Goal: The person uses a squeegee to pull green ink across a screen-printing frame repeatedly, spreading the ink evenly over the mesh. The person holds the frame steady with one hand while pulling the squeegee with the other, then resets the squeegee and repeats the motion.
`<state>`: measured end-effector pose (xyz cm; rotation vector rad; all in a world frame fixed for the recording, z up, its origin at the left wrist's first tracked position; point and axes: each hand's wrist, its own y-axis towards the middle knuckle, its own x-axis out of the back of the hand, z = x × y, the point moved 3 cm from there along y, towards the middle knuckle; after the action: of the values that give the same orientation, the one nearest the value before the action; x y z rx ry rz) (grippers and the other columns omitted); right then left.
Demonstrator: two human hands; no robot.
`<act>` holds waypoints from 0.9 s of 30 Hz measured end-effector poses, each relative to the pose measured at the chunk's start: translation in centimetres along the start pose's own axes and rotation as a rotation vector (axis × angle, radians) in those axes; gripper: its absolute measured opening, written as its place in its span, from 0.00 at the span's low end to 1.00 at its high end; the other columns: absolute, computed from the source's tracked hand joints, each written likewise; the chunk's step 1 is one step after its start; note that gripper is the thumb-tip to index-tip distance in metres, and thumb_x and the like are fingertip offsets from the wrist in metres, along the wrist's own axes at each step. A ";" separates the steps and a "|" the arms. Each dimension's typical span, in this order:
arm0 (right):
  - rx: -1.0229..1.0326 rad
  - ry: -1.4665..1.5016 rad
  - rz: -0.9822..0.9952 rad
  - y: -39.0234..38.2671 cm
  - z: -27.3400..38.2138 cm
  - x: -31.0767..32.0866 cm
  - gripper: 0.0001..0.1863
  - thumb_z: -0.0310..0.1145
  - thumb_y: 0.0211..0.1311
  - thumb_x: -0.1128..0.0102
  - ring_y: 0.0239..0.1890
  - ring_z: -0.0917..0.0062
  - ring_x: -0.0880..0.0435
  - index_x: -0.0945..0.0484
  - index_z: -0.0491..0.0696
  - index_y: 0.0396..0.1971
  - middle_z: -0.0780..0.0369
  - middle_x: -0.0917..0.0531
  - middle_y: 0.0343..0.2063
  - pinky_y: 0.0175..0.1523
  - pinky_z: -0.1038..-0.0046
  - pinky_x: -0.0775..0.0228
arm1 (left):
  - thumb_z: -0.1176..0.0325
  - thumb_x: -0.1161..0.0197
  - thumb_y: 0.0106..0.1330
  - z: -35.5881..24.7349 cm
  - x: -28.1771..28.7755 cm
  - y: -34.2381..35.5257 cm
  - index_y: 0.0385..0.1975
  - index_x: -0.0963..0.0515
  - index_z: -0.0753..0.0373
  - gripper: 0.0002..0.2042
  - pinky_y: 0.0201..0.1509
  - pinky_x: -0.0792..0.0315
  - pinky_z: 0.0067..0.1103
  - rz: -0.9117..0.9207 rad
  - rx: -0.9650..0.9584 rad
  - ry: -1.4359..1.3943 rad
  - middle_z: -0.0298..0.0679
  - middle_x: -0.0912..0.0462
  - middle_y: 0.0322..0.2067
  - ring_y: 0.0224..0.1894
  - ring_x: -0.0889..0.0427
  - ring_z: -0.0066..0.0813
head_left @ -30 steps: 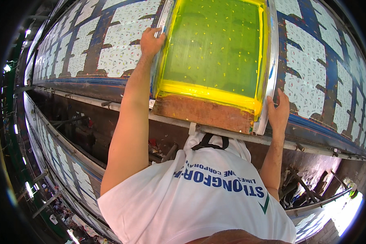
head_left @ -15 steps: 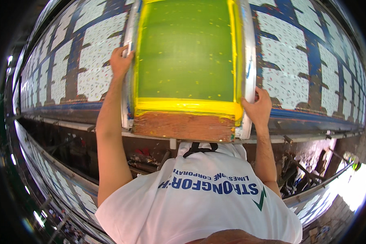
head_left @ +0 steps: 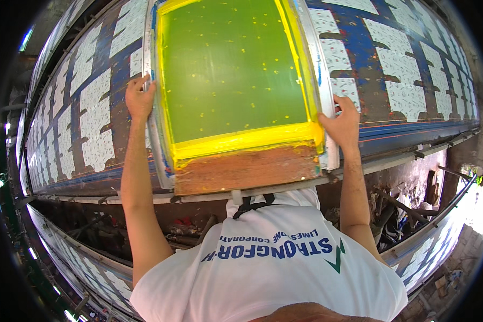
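A screen-printing frame [head_left: 322,75] with pale metal sides and a green mesh [head_left: 231,75] bordered by yellow tape fills the top middle, with a worn wooden board [head_left: 246,172] along its near end. My left hand [head_left: 140,97] grips the frame's left metal rail, fingers bent at its outer edge. My right hand [head_left: 340,121] holds the right rail, thumb on its face and fingers curled around the outside. Beneath and beside the frame lies a long printing table [head_left: 126,161] carrying white printed fabric pieces [head_left: 94,118] in rows.
A rail [head_left: 96,200] runs along the table's near edge, close to my white-shirted torso. Another long table [head_left: 75,252] lies behind me, and dark pipes and clutter [head_left: 402,214] sit in the gap between. Strip lights show at the far left rim.
The frame and both hands have shifted leftward in view, more of the right-side table pieces now showing beside it. My right hand's fingers have curled tighter around the rail than a second ago.
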<state>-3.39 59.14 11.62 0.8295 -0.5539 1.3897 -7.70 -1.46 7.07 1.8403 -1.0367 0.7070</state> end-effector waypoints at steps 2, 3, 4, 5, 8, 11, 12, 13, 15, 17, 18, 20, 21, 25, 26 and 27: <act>-0.020 0.003 -0.010 0.2 1.4 -2.1 0.29 0.33 0.47 0.21 0.41 0.62 0.14 0.14 0.42 0.53 0.55 0.16 0.39 0.49 0.61 0.21 | 0.59 0.21 0.61 2.1 0.6 0.4 0.51 0.08 0.54 0.19 0.52 0.20 0.31 -0.007 0.020 -0.006 0.40 0.12 0.45 0.47 0.13 0.39; -0.036 0.002 0.011 0.4 2.0 -3.1 0.29 0.33 0.47 0.22 0.41 0.62 0.15 0.14 0.41 0.53 0.55 0.16 0.39 0.49 0.62 0.21 | 0.58 0.21 0.61 3.2 0.6 0.6 0.51 0.08 0.54 0.19 0.52 0.20 0.31 0.020 0.070 0.002 0.40 0.12 0.44 0.47 0.13 0.39; -0.065 0.003 0.020 0.6 2.4 -4.1 0.29 0.32 0.48 0.22 0.40 0.63 0.15 0.14 0.41 0.54 0.56 0.16 0.39 0.49 0.62 0.21 | 0.58 0.20 0.60 4.0 0.6 0.9 0.51 0.07 0.54 0.19 0.52 0.19 0.31 -0.003 0.072 -0.019 0.40 0.13 0.45 0.47 0.13 0.39; -0.077 0.015 0.019 0.8 2.7 -4.7 0.30 0.32 0.48 0.22 0.40 0.63 0.15 0.15 0.40 0.54 0.56 0.16 0.39 0.49 0.63 0.21 | 0.58 0.20 0.59 4.5 0.6 1.3 0.51 0.07 0.54 0.19 0.52 0.19 0.31 -0.039 0.042 -0.033 0.41 0.13 0.45 0.47 0.13 0.39; -0.063 -0.020 0.010 1.3 2.4 -5.3 0.30 0.30 0.51 0.23 0.43 0.65 0.15 0.16 0.39 0.57 0.56 0.16 0.41 0.51 0.67 0.21 | 0.59 0.20 0.58 4.4 0.1 1.8 0.50 0.07 0.54 0.19 0.51 0.19 0.31 -0.108 -0.031 -0.066 0.41 0.13 0.44 0.46 0.13 0.39; -0.107 -0.041 0.056 1.2 0.2 -4.0 0.30 0.30 0.51 0.24 0.44 0.65 0.16 0.16 0.40 0.57 0.56 0.18 0.40 0.52 0.66 0.22 | 0.59 0.20 0.57 2.2 -0.9 1.2 0.49 0.07 0.55 0.19 0.51 0.19 0.32 -0.065 0.037 0.006 0.40 0.13 0.43 0.46 0.13 0.39; -0.110 -0.044 0.068 1.0 -0.7 -3.2 0.29 0.30 0.51 0.24 0.44 0.64 0.16 0.16 0.40 0.57 0.56 0.18 0.40 0.53 0.66 0.23 | 0.59 0.19 0.56 1.1 -1.2 1.0 0.48 0.06 0.55 0.19 0.50 0.18 0.32 -0.069 0.063 -0.002 0.40 0.13 0.43 0.46 0.13 0.39; -0.110 -0.034 0.080 0.9 -1.7 -2.3 0.29 0.31 0.51 0.24 0.44 0.64 0.16 0.16 0.40 0.56 0.56 0.18 0.40 0.53 0.66 0.23 | 0.59 0.19 0.56 -0.4 -1.5 0.6 0.48 0.06 0.54 0.19 0.50 0.18 0.32 -0.106 0.020 -0.007 0.39 0.13 0.43 0.46 0.13 0.39; -0.100 -0.052 0.071 0.6 -3.7 -0.3 0.28 0.31 0.52 0.24 0.44 0.63 0.16 0.16 0.41 0.55 0.55 0.18 0.39 0.53 0.65 0.23 | 0.59 0.19 0.56 -3.2 -2.3 0.2 0.48 0.07 0.54 0.19 0.50 0.18 0.32 -0.142 -0.005 0.000 0.39 0.12 0.43 0.46 0.12 0.39; -0.097 -0.057 0.074 0.7 -5.8 1.8 0.28 0.32 0.52 0.24 0.44 0.62 0.16 0.16 0.41 0.55 0.55 0.19 0.39 0.53 0.64 0.23 | 0.59 0.19 0.57 -5.9 -3.4 -0.3 0.49 0.07 0.54 0.19 0.52 0.18 0.32 -0.126 -0.015 0.006 0.39 0.12 0.43 0.47 0.12 0.39; -0.102 -0.060 0.082 0.8 -6.8 2.7 0.28 0.33 0.52 0.24 0.44 0.62 0.16 0.16 0.42 0.55 0.55 0.19 0.40 0.53 0.64 0.23 | 0.59 0.20 0.57 -7.1 -3.9 -0.5 0.49 0.07 0.54 0.19 0.53 0.18 0.32 -0.111 -0.036 0.001 0.39 0.12 0.44 0.47 0.12 0.39; -0.107 -0.074 0.111 1.0 -8.2 4.1 0.29 0.34 0.53 0.24 0.46 0.59 0.16 0.16 0.41 0.57 0.54 0.18 0.41 0.54 0.61 0.23 | 0.58 0.20 0.57 -8.5 -4.6 -1.1 0.49 0.07 0.54 0.19 0.54 0.18 0.32 -0.089 0.039 0.009 0.40 0.12 0.44 0.48 0.12 0.39; -0.107 -0.085 0.131 1.0 -8.7 4.4 0.30 0.35 0.53 0.23 0.47 0.58 0.17 0.17 0.40 0.58 0.52 0.18 0.43 0.54 0.59 0.23 | 0.58 0.21 0.58 -8.9 -4.8 -1.3 0.50 0.07 0.53 0.19 0.55 0.19 0.33 -0.067 0.101 0.022 0.40 0.12 0.44 0.48 0.12 0.40; -0.114 -0.178 0.160 0.8 -8.7 4.8 0.34 0.39 0.59 0.22 0.58 0.52 0.18 0.20 0.38 0.63 0.48 0.17 0.52 0.64 0.57 0.24 | 0.57 0.22 0.59 -9.4 -5.5 -1.9 0.50 0.07 0.54 0.19 0.55 0.19 0.34 -0.021 0.112 0.005 0.41 0.12 0.45 0.48 0.12 0.42; -0.070 -0.198 0.118 0.6 -7.9 4.7 0.34 0.40 0.60 0.22 0.60 0.53 0.18 0.21 0.38 0.63 0.48 0.18 0.55 0.66 0.57 0.25 | 0.57 0.22 0.60 -9.3 -5.5 -2.0 0.50 0.07 0.54 0.19 0.55 0.19 0.34 -0.022 0.098 0.001 0.41 0.12 0.45 0.48 0.12 0.42; -0.056 -0.225 0.088 0.3 -7.0 4.6 0.34 0.40 0.61 0.23 0.63 0.53 0.19 0.21 0.37 0.63 0.48 0.18 0.58 0.67 0.58 0.26 | 0.57 0.23 0.60 -9.0 -5.6 -2.0 0.50 0.08 0.54 0.19 0.55 0.19 0.34 -0.013 0.087 -0.011 0.42 0.12 0.45 0.48 0.12 0.43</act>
<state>-4.01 67.54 10.93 0.9321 -0.8072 1.3621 -9.15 9.21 5.85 1.9256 -1.0142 0.7451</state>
